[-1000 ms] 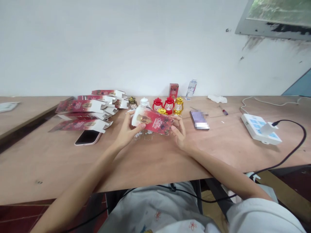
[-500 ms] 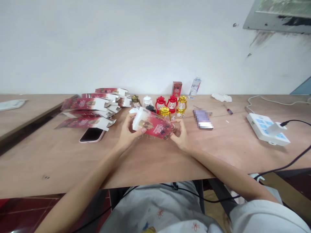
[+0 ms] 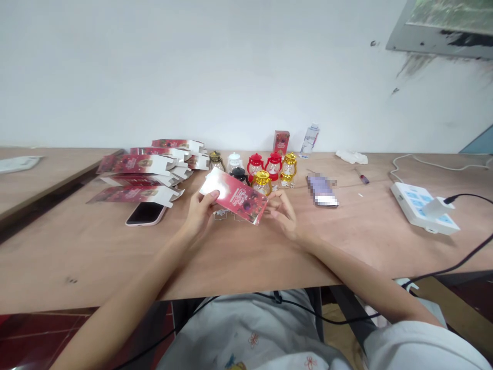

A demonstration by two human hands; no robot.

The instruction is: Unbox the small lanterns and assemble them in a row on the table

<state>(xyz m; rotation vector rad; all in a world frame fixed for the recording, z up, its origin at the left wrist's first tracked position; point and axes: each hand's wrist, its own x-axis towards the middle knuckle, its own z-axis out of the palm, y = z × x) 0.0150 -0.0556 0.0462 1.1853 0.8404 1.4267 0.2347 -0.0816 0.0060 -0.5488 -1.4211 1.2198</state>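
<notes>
A red-and-white printed cardboard box (image 3: pixel 241 198) is held tilted above the table, its right end lower. My left hand (image 3: pixel 200 209) grips its left end, with the thumb on the printed face. By the right end is my right hand (image 3: pixel 284 213), its fingers bent and apart, fingertips close against the box edge; exact contact is unclear. Behind the box stand small lanterns: a gold lantern (image 3: pixel 262 181), a black lantern (image 3: pixel 239 174) partly covered by the box, red lanterns (image 3: pixel 273 165), another gold lantern (image 3: pixel 288 167), a white lantern (image 3: pixel 234 162) and a bronze lantern (image 3: pixel 216 161).
Several flattened-looking red boxes with open flaps (image 3: pixel 134 164) lie at left, beside a phone (image 3: pixel 145 214). An upright red box (image 3: pixel 281 142) and a bottle (image 3: pixel 309 140) stand near the wall. At right are a blurred phone (image 3: pixel 322 190), a screwdriver-like tool (image 3: pixel 362 177) and a power strip (image 3: pixel 421 208).
The box has shifted slightly left and turned, showing more of its printed face. My right hand's fingers have loosened from its right end.
</notes>
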